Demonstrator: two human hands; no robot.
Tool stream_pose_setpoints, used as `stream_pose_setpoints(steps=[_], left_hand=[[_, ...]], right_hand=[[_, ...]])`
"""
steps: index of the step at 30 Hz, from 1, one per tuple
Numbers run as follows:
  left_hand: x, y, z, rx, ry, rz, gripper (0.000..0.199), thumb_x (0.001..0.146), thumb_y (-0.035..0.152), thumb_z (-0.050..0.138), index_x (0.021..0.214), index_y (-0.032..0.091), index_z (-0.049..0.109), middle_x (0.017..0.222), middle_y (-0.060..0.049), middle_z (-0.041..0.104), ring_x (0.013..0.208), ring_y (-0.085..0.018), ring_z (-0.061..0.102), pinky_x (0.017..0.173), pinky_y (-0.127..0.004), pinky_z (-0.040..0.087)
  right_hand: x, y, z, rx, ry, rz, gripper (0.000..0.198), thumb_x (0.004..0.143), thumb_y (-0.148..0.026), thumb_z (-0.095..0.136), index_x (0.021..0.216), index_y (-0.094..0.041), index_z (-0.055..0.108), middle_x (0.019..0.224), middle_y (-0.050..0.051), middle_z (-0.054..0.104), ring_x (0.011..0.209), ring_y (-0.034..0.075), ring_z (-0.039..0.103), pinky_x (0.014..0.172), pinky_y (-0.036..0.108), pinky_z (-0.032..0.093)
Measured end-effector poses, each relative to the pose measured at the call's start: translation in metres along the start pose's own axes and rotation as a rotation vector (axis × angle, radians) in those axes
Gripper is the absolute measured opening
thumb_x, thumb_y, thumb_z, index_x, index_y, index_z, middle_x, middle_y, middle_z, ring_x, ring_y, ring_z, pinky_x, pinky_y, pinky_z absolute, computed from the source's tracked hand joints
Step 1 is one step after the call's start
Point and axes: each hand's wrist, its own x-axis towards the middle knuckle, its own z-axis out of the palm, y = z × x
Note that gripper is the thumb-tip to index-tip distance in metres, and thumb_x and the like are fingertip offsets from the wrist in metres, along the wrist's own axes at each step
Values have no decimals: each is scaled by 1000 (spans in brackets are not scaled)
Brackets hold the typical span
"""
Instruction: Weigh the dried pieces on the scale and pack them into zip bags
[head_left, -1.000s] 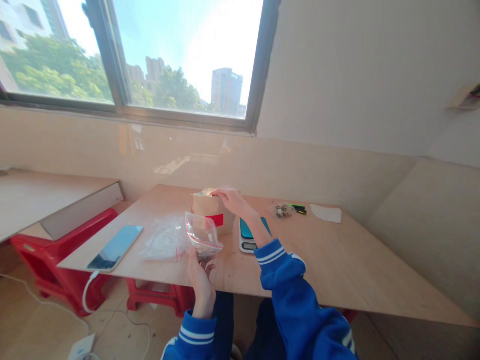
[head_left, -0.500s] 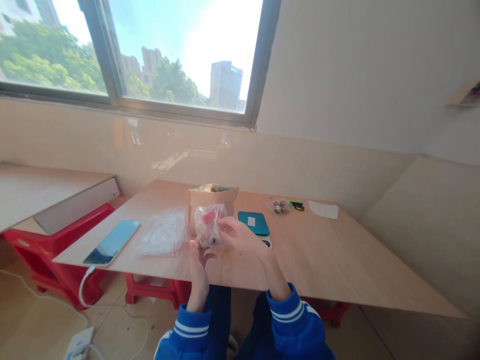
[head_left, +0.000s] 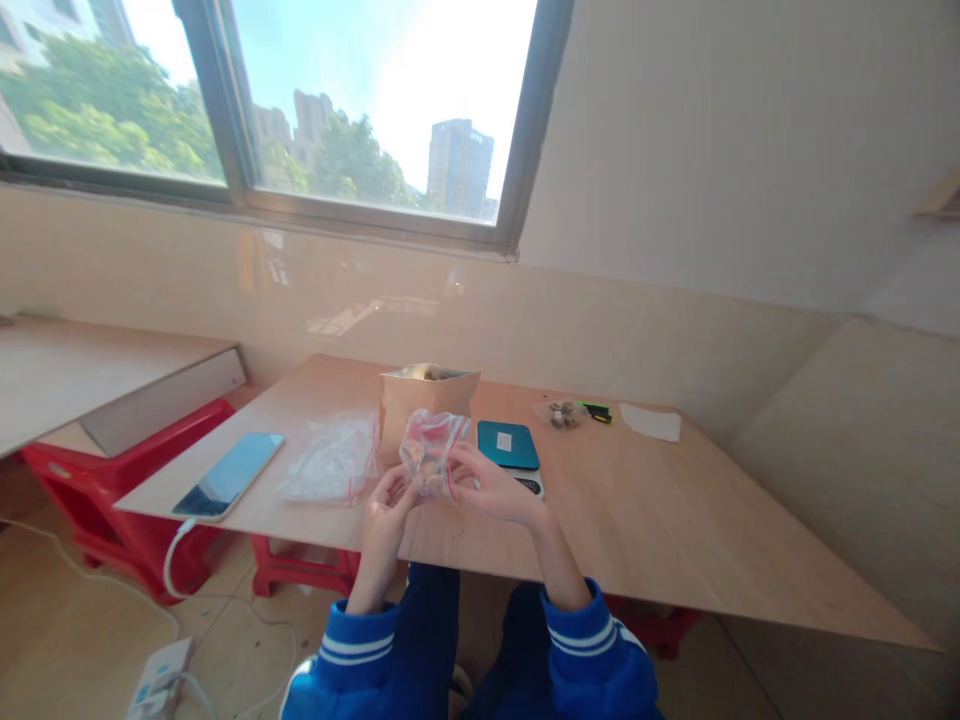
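"What are you pinching?"
"Your left fingers (head_left: pixel 393 486) and right fingers (head_left: pixel 466 462) pinch a clear, red-lined bag (head_left: pixel 427 458) of brownish lumps above the desk (head_left: pixel 637 520), near the paper bag (head_left: pixel 397 405)."
"Readable writing?"
"The white label (head_left: pixel 505 442) on your scale (head_left: pixel 520 456): too small."

The pouch (head_left: pixel 417 394) was tan. In front of it, the clear bag (head_left: pixel 427 452) had red lines and brown contents. Left of the pouch, flat bags (head_left: pixel 324 460) were clear with red edging; right of it, the scale (head_left: pixel 517 457) was teal and white. Nearer than the pouch, blue sleeves (head_left: pixel 360 625) bore white stripes.
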Motion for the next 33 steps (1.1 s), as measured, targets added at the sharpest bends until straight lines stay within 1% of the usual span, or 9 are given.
stream_pose_setpoints(steps=[3,6,13,16,19,23,26,30,33], left_hand=[[-1,0,0,-7,-1,-17,35,57,36,84,75,14,63,74,-5,71,72,-20,67,63,-28,52],[-2,1,1,-16,24,5,35,57,35,85,66,16,57,66,-1,67,65,-16,64,60,-24,49],[-5,8,2,-141,66,-43,34,65,35,79,88,14,67,90,-6,71,78,-15,66,66,-24,51],[-4,7,-3,-211,112,-61,37,67,34,77,97,16,66,95,-8,71,77,-15,67,69,-26,53],[-1,3,-10,-252,161,-21,36,65,34,77,95,16,66,100,-9,70,75,-15,67,71,-29,54],[4,-1,-18,-252,208,11,28,66,33,75,85,15,67,108,-9,67,77,-15,67,71,-29,54],[7,-1,-23,-245,229,5,28,68,33,73,89,15,67,107,-9,67,78,-16,67,71,-29,54],[9,1,-32,-243,234,-4,28,70,31,72,93,17,67,101,-7,70,75,-15,67,71,-29,54],[11,5,-36,-239,270,-38,27,72,30,69,96,19,68,94,-5,72,72,-15,67,69,-28,53]], right_hand=[[0,-3,2,55,-59,50,40,84,-30,65,123,-22,59,122,7,60,101,18,62,89,33,53],[1,-4,6,83,-43,56,43,79,-32,71,120,-21,61,119,7,64,101,20,64,88,33,52],[4,11,8,250,260,85,28,78,-34,70,102,-20,68,103,5,71,96,20,66,88,36,52],[6,12,2,313,412,63,28,78,-36,70,101,-20,68,107,7,71,100,21,66,92,37,51],[17,6,-12,288,570,-13,37,79,-37,70,112,-22,63,112,7,69,102,21,65,95,38,50],[57,-5,-37,146,640,-163,51,80,-37,68,126,-22,51,116,9,65,105,20,63,96,38,50],[92,-11,-48,-77,583,-220,40,87,-35,61,124,-21,53,123,10,62,108,19,61,95,35,50],[114,-11,-43,-480,335,-222,24,97,-26,44,111,-20,63,111,7,67,106,18,59,99,36,44],[112,-6,-31,-710,354,-192,31,100,-27,37,110,-21,65,121,10,61,117,21,50,105,41,37]])
